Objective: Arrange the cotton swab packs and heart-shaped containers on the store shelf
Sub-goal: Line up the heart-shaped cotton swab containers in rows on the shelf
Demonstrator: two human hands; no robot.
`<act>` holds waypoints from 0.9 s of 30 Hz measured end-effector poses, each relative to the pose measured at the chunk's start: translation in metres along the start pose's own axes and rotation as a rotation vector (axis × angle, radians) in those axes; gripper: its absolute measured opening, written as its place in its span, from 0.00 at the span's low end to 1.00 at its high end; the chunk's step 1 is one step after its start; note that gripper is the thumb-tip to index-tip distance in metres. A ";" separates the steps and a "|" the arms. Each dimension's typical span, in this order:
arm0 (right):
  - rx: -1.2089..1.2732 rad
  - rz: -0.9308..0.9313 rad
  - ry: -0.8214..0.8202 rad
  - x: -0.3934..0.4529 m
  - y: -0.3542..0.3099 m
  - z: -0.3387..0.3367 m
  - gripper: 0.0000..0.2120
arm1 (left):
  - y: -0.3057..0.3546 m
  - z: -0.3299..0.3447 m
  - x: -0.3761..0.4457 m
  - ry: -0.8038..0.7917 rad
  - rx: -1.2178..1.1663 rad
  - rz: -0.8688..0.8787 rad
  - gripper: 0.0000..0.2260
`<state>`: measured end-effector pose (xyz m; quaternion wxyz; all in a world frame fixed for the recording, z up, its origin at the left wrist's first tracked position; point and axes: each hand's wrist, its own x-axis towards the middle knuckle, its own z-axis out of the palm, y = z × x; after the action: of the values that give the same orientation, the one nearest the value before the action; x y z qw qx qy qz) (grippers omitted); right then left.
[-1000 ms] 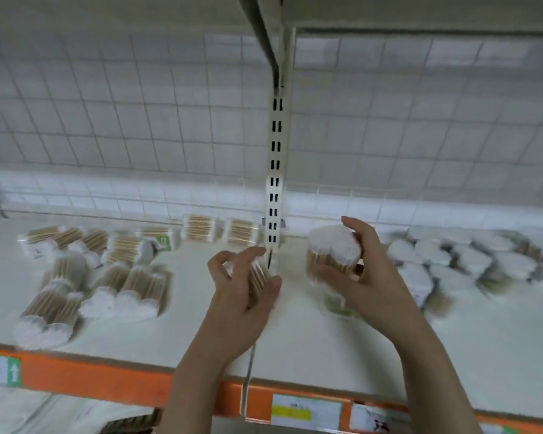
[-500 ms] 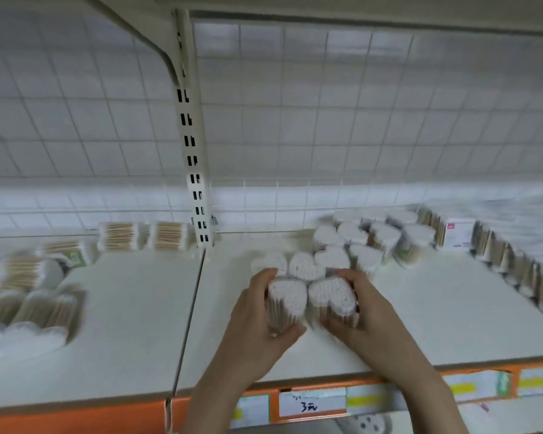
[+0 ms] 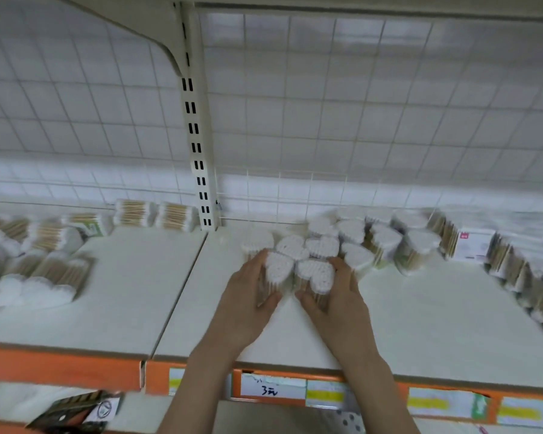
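Observation:
Two clear heart-shaped containers of cotton swabs stand side by side on the white shelf [image 3: 420,324]. My left hand [image 3: 248,296] wraps the left heart container [image 3: 278,270]. My right hand [image 3: 339,296] wraps the right heart container [image 3: 315,274]. Both touch a cluster of more heart containers [image 3: 323,245] right behind them, which runs back and to the right. Flat cotton swab packs [image 3: 60,270] lie loosely on the left shelf section, with two packs [image 3: 156,214] standing at the back.
A slotted metal upright [image 3: 196,145] divides the two shelf sections in front of a wire grid back. Rows of boxed swab packs [image 3: 514,270] line the right side. Price labels [image 3: 273,389] sit on the orange front rail. A lower shelf holds a dark package [image 3: 76,411].
One second ago both hands held items near the upright; the view then shifted right. Since half a second ago the two heart containers sit against the cluster, hands barely moved.

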<state>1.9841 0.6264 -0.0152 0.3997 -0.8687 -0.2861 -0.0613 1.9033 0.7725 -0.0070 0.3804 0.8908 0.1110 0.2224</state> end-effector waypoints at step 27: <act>-0.146 0.278 -0.054 0.075 -0.013 0.031 0.44 | -0.014 -0.011 0.092 -0.112 0.077 -0.073 0.20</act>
<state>2.0357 0.6895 -0.0020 0.3324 -0.9280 -0.1684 -0.0026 1.9782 0.8228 0.0178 0.3591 0.9113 0.1303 0.1537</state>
